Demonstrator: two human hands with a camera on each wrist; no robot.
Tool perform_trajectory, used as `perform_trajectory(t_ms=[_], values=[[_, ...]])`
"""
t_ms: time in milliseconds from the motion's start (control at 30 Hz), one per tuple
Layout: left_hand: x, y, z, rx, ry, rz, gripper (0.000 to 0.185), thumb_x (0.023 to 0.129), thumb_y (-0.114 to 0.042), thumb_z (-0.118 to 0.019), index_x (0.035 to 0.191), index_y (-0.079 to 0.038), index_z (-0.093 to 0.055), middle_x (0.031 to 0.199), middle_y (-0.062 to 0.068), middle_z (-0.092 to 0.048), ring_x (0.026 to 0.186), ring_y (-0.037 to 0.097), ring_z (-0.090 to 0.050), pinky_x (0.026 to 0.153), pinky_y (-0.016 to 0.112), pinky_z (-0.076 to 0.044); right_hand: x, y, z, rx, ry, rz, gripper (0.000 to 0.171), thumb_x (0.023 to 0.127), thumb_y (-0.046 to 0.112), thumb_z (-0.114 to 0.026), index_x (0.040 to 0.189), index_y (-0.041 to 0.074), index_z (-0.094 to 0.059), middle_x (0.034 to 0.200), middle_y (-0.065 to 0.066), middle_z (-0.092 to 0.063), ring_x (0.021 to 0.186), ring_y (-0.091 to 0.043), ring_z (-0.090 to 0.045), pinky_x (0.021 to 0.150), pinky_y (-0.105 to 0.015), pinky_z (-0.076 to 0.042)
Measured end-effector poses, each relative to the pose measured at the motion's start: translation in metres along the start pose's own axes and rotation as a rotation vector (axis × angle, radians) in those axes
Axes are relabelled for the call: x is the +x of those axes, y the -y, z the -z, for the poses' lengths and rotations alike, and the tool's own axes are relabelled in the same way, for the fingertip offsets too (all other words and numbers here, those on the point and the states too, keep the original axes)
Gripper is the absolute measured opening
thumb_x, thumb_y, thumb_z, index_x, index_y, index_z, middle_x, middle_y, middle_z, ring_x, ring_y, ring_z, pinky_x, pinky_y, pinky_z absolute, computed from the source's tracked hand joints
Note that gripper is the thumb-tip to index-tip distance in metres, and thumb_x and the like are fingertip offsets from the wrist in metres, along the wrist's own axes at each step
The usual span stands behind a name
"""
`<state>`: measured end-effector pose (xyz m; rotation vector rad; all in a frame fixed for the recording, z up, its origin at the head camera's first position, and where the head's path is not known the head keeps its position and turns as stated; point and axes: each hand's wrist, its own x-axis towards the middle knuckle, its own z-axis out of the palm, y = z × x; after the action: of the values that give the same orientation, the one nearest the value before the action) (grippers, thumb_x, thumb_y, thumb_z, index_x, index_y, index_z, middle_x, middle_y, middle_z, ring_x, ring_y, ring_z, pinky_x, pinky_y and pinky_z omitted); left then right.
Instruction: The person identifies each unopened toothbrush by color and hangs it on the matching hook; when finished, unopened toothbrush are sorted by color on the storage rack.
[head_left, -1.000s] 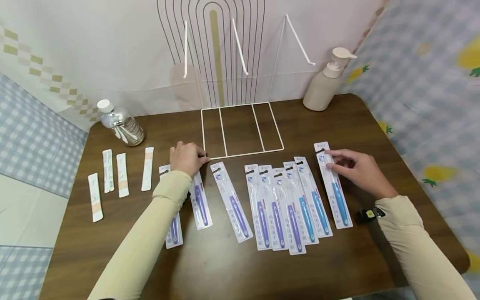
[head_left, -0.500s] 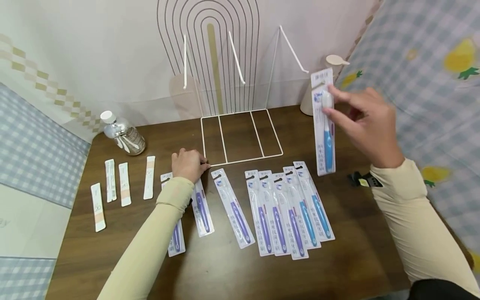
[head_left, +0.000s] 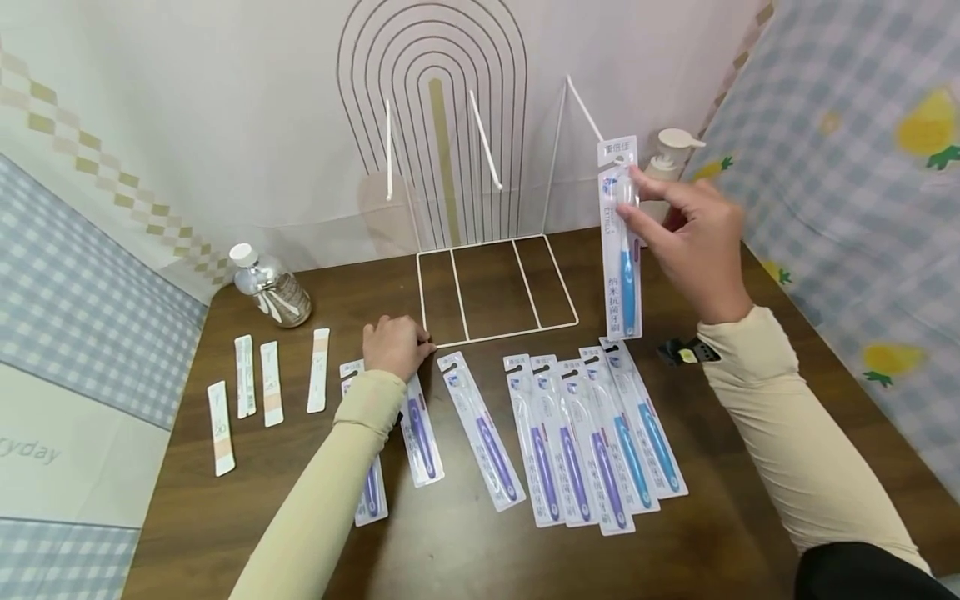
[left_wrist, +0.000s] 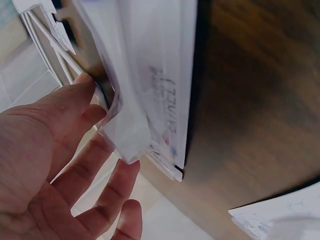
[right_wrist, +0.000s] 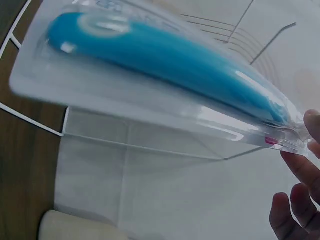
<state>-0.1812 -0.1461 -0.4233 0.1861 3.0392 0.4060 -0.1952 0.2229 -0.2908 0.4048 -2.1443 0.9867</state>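
Observation:
My right hand pinches a packaged blue toothbrush near its top, thumb on one side and fingers on the other. The pack hangs upright in the air, its hole overlapping the end of the rack's right prong in the head view. In the right wrist view the blue handle fills the foreground. My left hand pinches the front left corner of the white wire rack. Close by that hand lies a purple toothbrush pack, partly hidden by it; its clear plastic crosses the left wrist view.
Several purple and blue toothbrush packs lie in a row before the rack, some overlapping. Slim paper sachets and a clear white-capped bottle are at left. A pump bottle stands behind my right hand.
My right hand has lifted the blue toothbrush pack off the table's right side and brought it up and left to the right prong. The left hand stays at the rack corner.

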Motion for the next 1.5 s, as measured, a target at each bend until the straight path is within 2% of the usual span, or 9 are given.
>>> perform_trajectory(t_ms=[233,433,600,800,1100,1233,1333,1400,1500], values=[[0.002,-0.001,0.0,0.013,0.009,0.016,0.017,0.095,-0.031,-0.082,0.104,-0.017,-0.086,0.11,0.003,-0.08,0.104,0.034,-0.065,0.094,0.053,-0.043,0.025,-0.024,-0.037,-0.005,0.02,-0.092,0.037,0.094,0.025,-0.083,0.129,0.017,-0.077,0.112,-0.007,-0.08,0.06,-0.006,-0.048,0.06,-0.018,-0.038],[0.003,-0.003,0.001,0.023,0.029,0.031,0.019,0.095,-0.033,-0.081,0.105,-0.018,-0.085,0.112,0.004,-0.079,0.107,0.034,-0.064,0.095,0.053,-0.043,0.059,-0.042,-0.071,0.019,0.021,-0.193,0.041,0.096,0.032,-0.081,0.132,0.014,-0.075,0.119,-0.006,-0.078,0.082,-0.007,-0.064,0.068,-0.014,-0.044],[0.002,-0.003,-0.001,0.03,0.037,0.039,0.019,0.096,-0.032,-0.08,0.106,-0.018,-0.085,0.111,0.004,-0.079,0.107,0.034,-0.064,0.096,0.053,-0.044,0.082,-0.053,-0.095,0.067,0.029,-0.277,0.041,0.095,0.032,-0.082,0.131,0.013,-0.074,0.118,-0.005,-0.078,0.092,-0.006,-0.068,0.076,-0.017,-0.049],[-0.004,-0.003,-0.002,0.034,0.021,0.035,0.017,0.097,-0.031,-0.08,0.106,-0.017,-0.085,0.111,0.003,-0.079,0.106,0.034,-0.065,0.094,0.052,-0.045,0.09,-0.059,-0.111,0.005,0.031,-0.327,0.043,0.097,0.038,-0.078,0.134,0.018,-0.071,0.125,0.0,-0.077,0.103,-0.007,-0.071,0.078,-0.018,-0.049],[-0.003,-0.005,-0.009,0.035,0.01,0.037,0.016,0.095,-0.032,-0.082,0.102,-0.019,-0.086,0.107,0.003,-0.08,0.102,0.033,-0.07,0.092,0.052,-0.046,0.089,-0.069,-0.113,0.019,0.019,-0.289,0.045,0.096,0.034,-0.08,0.136,0.017,-0.069,0.127,-0.003,-0.076,0.114,-0.013,-0.071,0.082,-0.02,-0.045],[0.0,-0.003,-0.007,0.037,-0.015,0.028,0.015,0.095,-0.032,-0.082,0.101,-0.019,-0.086,0.105,0.002,-0.08,0.099,0.032,-0.071,0.09,0.052,-0.047,0.09,-0.069,-0.106,0.029,0.015,-0.273,0.046,0.094,0.032,-0.082,0.137,0.019,-0.068,0.126,-0.003,-0.076,0.093,-0.009,-0.071,0.074,-0.02,-0.043],[-0.001,-0.002,-0.003,0.036,-0.017,0.029,0.015,0.095,-0.032,-0.082,0.101,-0.019,-0.086,0.106,0.003,-0.08,0.098,0.032,-0.072,0.089,0.052,-0.048,0.086,-0.065,-0.094,0.061,0.024,-0.277,0.046,0.094,0.03,-0.083,0.136,0.019,-0.069,0.126,-0.003,-0.076,0.08,-0.004,-0.06,0.071,-0.02,-0.041],[-0.002,-0.002,-0.001,0.029,-0.011,0.039,0.016,0.095,-0.032,-0.081,0.101,-0.018,-0.086,0.106,0.004,-0.08,0.098,0.032,-0.073,0.089,0.052,-0.049,0.077,-0.061,-0.083,0.089,0.055,-0.287,0.042,0.095,0.025,-0.082,0.134,0.015,-0.07,0.124,-0.004,-0.076,0.076,-0.004,-0.057,0.071,-0.019,-0.042],[-0.004,-0.004,0.003,0.017,-0.006,0.05,0.016,0.096,-0.032,-0.081,0.102,-0.018,-0.086,0.107,0.004,-0.08,0.098,0.031,-0.073,0.088,0.052,-0.048,0.052,-0.056,-0.058,0.076,0.181,-0.279,0.035,0.097,0.022,-0.079,0.128,0.008,-0.073,0.117,-0.009,-0.077,0.081,-0.002,-0.061,0.073,-0.017,-0.046]])
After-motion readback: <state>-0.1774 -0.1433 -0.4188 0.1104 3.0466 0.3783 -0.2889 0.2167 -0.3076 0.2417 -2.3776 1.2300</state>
